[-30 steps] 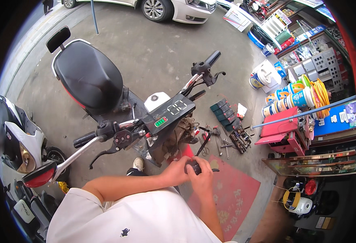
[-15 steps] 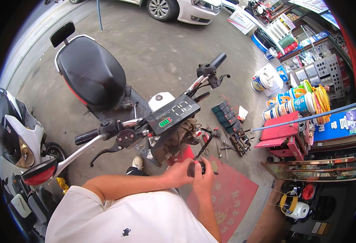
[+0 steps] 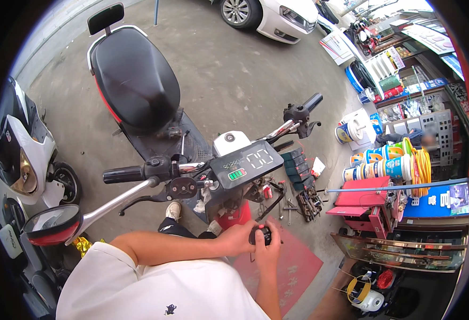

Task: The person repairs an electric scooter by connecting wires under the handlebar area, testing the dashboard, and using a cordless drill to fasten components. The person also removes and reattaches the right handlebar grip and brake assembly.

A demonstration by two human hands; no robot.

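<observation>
L hand (image 3: 243, 238) & R hand (image 3: 268, 243) both grip a small dk part (image 3: 259, 236) by the torso; they hide much of it, exact kind unclear. Scooter (image 3: 230, 143) ahead, w/ grey floor (image 3: 234, 69) running to a white car (image 3: 274, 21), cut off up top.

Your view swings round, so the scooter's display (image 3: 249, 164), the seat (image 3: 137, 80) and the white car (image 3: 272, 20) sit farther right than a second ago. Your left hand (image 3: 242, 238) and right hand (image 3: 269, 244) appear lower, with more of the small black part (image 3: 260, 235) showing. The display's white digits light up differently. The mirror (image 3: 53, 220) now shows you paler glass. Your second shoe (image 3: 214, 228) appears, and a person (image 3: 413, 140) comes into sight beyond the buckets (image 3: 378, 169).
</observation>
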